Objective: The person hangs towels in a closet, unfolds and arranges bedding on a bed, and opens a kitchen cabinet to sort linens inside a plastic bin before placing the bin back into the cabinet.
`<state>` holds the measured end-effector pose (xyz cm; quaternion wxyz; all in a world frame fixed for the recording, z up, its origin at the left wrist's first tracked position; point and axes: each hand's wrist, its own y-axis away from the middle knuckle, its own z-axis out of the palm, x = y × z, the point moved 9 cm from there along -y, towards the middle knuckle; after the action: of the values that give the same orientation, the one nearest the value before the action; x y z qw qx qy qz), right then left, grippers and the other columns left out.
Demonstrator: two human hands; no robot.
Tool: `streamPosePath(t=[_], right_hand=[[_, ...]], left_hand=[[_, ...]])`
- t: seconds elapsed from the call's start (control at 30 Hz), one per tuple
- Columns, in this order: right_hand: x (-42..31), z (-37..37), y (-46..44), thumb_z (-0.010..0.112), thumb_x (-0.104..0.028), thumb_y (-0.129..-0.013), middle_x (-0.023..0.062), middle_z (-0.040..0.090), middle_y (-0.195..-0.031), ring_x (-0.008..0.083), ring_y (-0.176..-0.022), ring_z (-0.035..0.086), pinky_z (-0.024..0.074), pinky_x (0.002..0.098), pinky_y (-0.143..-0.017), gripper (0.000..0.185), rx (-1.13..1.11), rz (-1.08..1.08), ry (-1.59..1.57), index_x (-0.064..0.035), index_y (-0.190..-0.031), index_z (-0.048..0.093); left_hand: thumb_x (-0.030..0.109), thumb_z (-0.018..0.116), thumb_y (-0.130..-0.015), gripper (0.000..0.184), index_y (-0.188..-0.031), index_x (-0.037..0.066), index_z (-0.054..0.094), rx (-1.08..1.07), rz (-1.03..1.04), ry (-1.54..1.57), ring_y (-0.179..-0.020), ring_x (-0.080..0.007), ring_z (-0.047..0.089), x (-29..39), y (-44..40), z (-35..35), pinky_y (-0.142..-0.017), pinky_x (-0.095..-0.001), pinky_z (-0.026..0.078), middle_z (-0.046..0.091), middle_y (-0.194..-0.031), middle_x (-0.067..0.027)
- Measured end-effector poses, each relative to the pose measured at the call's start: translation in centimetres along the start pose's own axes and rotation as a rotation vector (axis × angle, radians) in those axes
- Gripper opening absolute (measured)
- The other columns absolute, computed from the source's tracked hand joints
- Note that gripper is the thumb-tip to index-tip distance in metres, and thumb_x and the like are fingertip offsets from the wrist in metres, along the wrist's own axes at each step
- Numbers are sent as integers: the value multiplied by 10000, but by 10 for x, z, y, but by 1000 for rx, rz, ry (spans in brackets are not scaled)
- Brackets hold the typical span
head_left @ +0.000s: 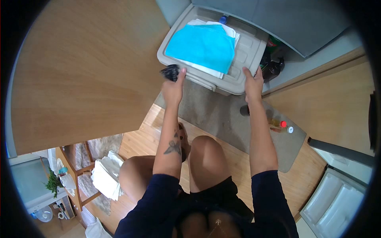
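Observation:
A pale grey plastic storage box (248, 59) with a lid sits in the low cupboard opening, partly under a grey panel. On its lid lie a bright blue cloth (202, 43) and white cloths (198, 68) beneath it. My left hand (173, 89) is at the box's front left edge, closed around a dark, bunched or bristly thing (170, 72) whose kind I cannot make out. My right hand (254, 84) grips the front right corner of the box, thumb on top and fingers down the side.
Dark bottles (272, 70) stand right of the box inside the cupboard. Small bottles (282, 125) with red and white caps are on the grey mat (214, 111). Wooden doors (87, 71) flank me. At lower left are white folded cloths (108, 174) by a wooden stand.

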<state>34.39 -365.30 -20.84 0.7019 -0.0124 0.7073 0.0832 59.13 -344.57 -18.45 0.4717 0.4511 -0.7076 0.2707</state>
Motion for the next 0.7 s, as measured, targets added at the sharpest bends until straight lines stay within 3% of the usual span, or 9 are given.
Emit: streamPosePath(t=[0.03, 0.13, 0.23, 0.3, 0.37, 0.43, 0.5, 0.6, 0.7], right_hand=[[-1, 2, 0, 637, -125, -762, 181, 497, -1180, 224, -1046, 502, 362, 282, -885, 630, 8, -2, -2, 74, -1274, 330], [-5, 2, 6, 649, -103, -744, 159, 543, -1107, 214, -975, 530, 383, 283, -850, 598, 55, -17, -171, 73, -1244, 372], [-4, 1, -2, 656, -90, -729, 137, 585, -1013, 201, -884, 553, 400, 279, -808, 553, 129, 28, -317, 70, -1201, 415], [-1, 3, -33, 660, -92, -720, 125, 610, -938, 186, -834, 564, 410, 275, -770, 455, 141, 2, -374, 62, -1110, 486], [-25, 0, -50, 665, -98, -712, 123, 610, -924, 179, -819, 558, 411, 273, -755, 408, 204, 34, -263, 61, -1056, 515], [-24, 0, -77, 670, -105, -704, 120, 610, -910, 173, -804, 553, 411, 272, -739, 363, 261, 68, -148, 59, -1002, 544], [-6, -4, -110, 656, -129, -713, 115, 613, -868, 182, -765, 541, 410, 278, -715, 305, 342, -1, -407, 61, -938, 573], [-4, 0, -121, 580, -237, -791, 96, 586, -898, 179, -804, 513, 397, 276, -729, 329, 372, -28, -561, 57, -938, 571], [7, 9, -120, 519, -273, -836, 96, 553, -1011, 180, -906, 496, 384, 279, -794, 369, 301, -56, -652, 51, -1011, 543]], left_hand=[[411, 607, -789, 420, -728, -4, 573, 220, 244, -314, -480, -223, 530, 24, 4, -19, -474, -335, 432, 516, -534, -55], [336, 662, -751, 381, -795, -36, 590, 284, 782, -480, -566, -318, 569, 80, 8, -3, -574, -367, 452, 570, -572, -109], [306, 656, -759, 349, -794, -35, 595, -147, 610, -484, -604, -373, 556, 97, 12, 37, -578, -356, 448, 591, -619, -147], [296, 641, -781, 336, -787, -36, 593, -340, 736, -302, -575, -301, 571, 121, 41, 52, -568, -332, 447, 592, -600, -87], [275, 620, -806, 293, -792, -17, 605, -678, 303, 130, -545, -204, 552, 106, 48, 69, -540, -305, 440, 584, -598, -26], [264, 588, -833, 266, -848, 1, 626, -641, 243, 93, -548, -134, 518, 85, 16, 86, -530, -272, 430, 573, -612, 10], [284, 564, -842, 269, -907, 39, 652, -197, 559, 125, -517, -152, 494, 85, -35, 86, -530, -292, 419, 556, -580, -35], [326, 553, -842, 294, -919, 66, 666, -129, 563, -243, -524, -173, 490, 105, -67, 113, -554, -321, 412, 541, -562, -95], [355, 561, -830, 301, -882, 83, 679, -153, 567, -83, -521, -199, 485, 111, -97, 136, -565, -344, 403, 514, -542, -133]])
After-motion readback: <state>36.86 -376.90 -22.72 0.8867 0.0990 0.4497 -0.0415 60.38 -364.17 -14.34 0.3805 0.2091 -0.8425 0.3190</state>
